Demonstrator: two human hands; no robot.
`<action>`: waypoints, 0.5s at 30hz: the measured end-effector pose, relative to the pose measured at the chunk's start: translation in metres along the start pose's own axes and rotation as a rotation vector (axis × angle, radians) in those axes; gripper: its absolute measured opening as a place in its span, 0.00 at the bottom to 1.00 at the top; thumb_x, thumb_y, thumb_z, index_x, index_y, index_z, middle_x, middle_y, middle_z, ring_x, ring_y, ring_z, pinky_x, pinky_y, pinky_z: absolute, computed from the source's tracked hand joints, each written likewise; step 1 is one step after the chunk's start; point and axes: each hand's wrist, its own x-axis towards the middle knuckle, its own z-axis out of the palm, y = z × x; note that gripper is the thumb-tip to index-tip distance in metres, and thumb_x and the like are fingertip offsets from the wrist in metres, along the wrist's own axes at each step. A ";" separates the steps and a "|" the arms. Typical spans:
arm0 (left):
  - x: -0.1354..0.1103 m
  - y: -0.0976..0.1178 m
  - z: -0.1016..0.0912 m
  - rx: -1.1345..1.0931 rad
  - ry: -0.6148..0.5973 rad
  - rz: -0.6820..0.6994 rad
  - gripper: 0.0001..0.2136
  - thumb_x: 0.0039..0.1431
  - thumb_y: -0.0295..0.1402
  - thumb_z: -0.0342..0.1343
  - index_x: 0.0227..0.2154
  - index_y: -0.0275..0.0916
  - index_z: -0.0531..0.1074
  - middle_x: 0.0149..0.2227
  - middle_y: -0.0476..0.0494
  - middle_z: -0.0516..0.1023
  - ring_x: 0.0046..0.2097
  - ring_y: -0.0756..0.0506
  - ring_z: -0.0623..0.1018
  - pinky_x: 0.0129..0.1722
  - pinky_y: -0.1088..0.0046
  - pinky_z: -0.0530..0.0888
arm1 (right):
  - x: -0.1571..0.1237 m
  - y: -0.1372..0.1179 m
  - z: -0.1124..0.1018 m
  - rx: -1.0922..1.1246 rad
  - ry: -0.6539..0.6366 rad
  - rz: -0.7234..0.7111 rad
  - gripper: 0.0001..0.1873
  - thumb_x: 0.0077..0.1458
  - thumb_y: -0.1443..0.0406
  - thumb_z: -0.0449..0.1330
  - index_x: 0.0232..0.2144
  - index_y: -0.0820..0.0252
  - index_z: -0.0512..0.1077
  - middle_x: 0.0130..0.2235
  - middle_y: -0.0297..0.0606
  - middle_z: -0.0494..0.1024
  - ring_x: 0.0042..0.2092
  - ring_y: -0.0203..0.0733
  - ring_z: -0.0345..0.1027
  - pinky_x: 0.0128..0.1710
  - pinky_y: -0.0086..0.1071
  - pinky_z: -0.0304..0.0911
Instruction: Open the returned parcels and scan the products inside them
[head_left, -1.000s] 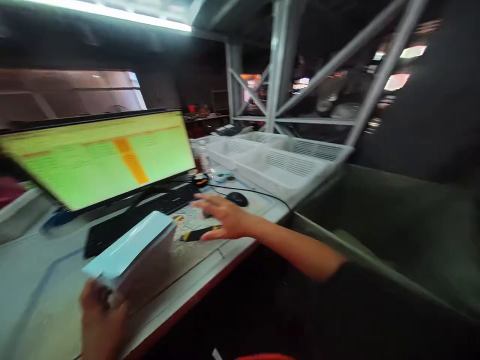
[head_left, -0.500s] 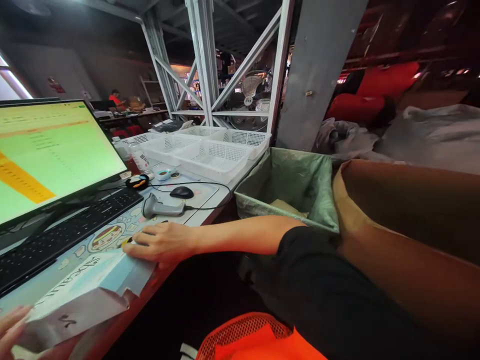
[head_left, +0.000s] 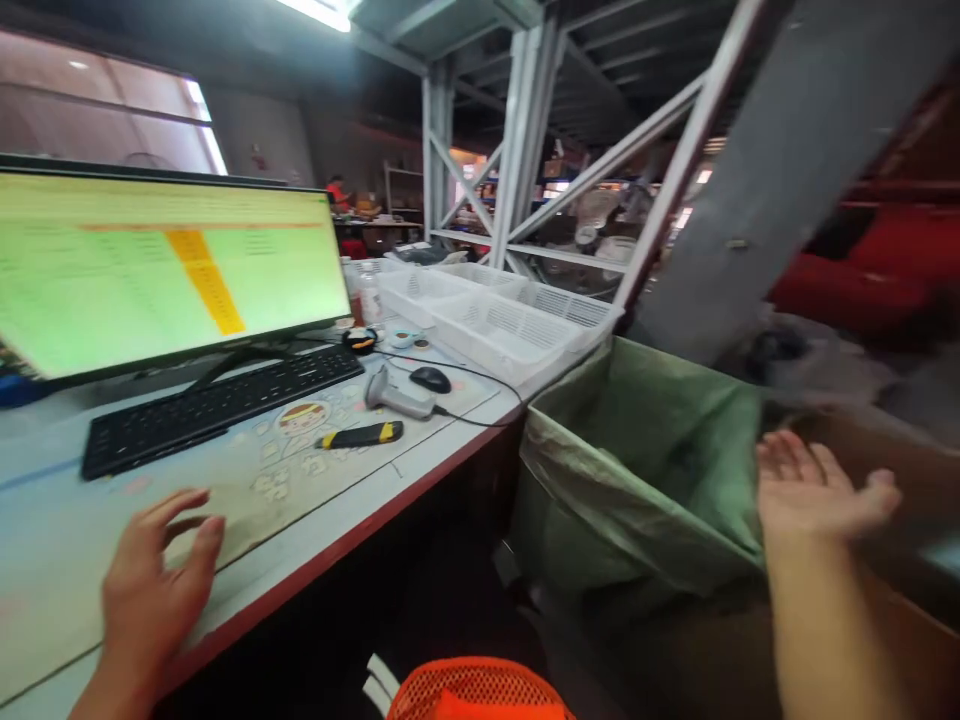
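My left hand (head_left: 154,580) rests on the desk (head_left: 67,540) near its front edge, fingers spread and empty. My right hand (head_left: 814,490) hangs in the air to the right, palm up and open, over the edge of a brown cardboard box (head_left: 900,470) and beside a bin lined with a green bag (head_left: 645,460). On the desk lie a black and yellow utility knife (head_left: 360,435), a grey barcode scanner (head_left: 397,395), a black mouse (head_left: 431,379) and a black keyboard (head_left: 217,405). A monitor (head_left: 165,265) shows a green spreadsheet.
White plastic baskets (head_left: 502,325) stand at the desk's far right end. Grey steel racking posts (head_left: 525,140) rise behind them. Something of orange mesh (head_left: 480,690) lies low at the bottom edge. A person in red sits far back (head_left: 339,192).
The pale blue box that my left hand held on the desk is gone from view. My right hand has left the desk by the knife and swung right, over the bin and cardboard box.
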 end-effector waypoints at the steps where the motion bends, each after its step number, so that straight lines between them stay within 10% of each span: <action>1: 0.001 0.001 0.002 -0.007 -0.002 0.007 0.16 0.65 0.50 0.53 0.48 0.48 0.71 0.51 0.44 0.76 0.41 0.41 0.80 0.46 0.54 0.81 | -0.003 0.010 0.009 0.000 -0.036 0.044 0.24 0.62 0.47 0.41 0.45 0.51 0.68 0.48 0.60 0.76 0.56 0.62 0.74 0.49 0.59 0.71; 5: 0.004 0.002 0.002 -0.013 -0.038 -0.025 0.17 0.64 0.49 0.54 0.44 0.41 0.75 0.43 0.44 0.79 0.39 0.44 0.81 0.40 0.67 0.80 | -0.049 0.034 0.135 -0.010 -0.491 -0.077 0.23 0.53 0.47 0.62 0.42 0.57 0.71 0.35 0.48 0.80 0.33 0.53 0.77 0.33 0.47 0.73; 9: -0.007 -0.005 -0.020 0.070 -0.001 -0.189 0.17 0.64 0.49 0.54 0.41 0.40 0.77 0.39 0.45 0.81 0.36 0.45 0.81 0.37 0.71 0.78 | -0.106 0.051 0.297 -0.225 -1.066 -0.505 0.23 0.54 0.49 0.62 0.46 0.57 0.74 0.41 0.45 0.82 0.39 0.49 0.78 0.43 0.45 0.75; 15: -0.036 -0.029 -0.067 0.111 0.062 -0.408 0.18 0.61 0.50 0.54 0.37 0.41 0.78 0.37 0.45 0.83 0.35 0.44 0.82 0.37 0.70 0.78 | -0.132 0.117 0.434 -0.454 -1.224 -0.866 0.31 0.55 0.48 0.55 0.52 0.62 0.74 0.58 0.56 0.74 0.60 0.63 0.69 0.62 0.58 0.63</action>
